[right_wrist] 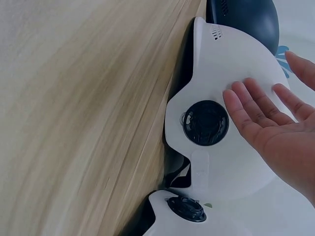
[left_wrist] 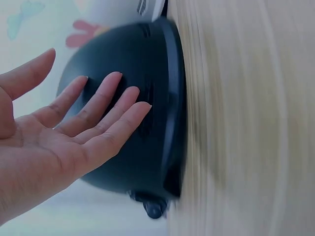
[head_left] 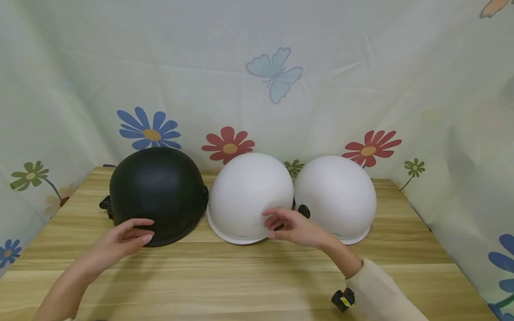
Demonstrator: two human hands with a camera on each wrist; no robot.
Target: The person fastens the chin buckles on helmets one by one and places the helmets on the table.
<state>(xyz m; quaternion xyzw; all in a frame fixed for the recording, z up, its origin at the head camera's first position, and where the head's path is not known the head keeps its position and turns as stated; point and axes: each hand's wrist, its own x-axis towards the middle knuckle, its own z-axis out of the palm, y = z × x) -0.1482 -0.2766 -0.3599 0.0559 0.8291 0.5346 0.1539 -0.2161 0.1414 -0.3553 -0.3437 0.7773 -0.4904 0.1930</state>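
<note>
Three helmets stand in a row, dome up, on a wooden table: a black helmet [head_left: 158,191] at left, a white helmet [head_left: 249,191] in the middle and another white helmet [head_left: 337,191] at right. In front of the black helmet's lower edge is my left hand [head_left: 120,243], its fingers loosely extended and holding nothing. My right hand [head_left: 295,227] hovers by the right front of the middle helmet, fingers relaxed and nothing in them. In the right wrist view a round black knob [right_wrist: 205,123] shows on the middle helmet's side, close to the fingertips.
The wooden table [head_left: 225,285] stretches from the helmets toward me. Behind and at both sides hangs a pale cloth [head_left: 201,67] printed with flowers and a butterfly. A small black device [head_left: 343,299] sits at the right sleeve [head_left: 381,290].
</note>
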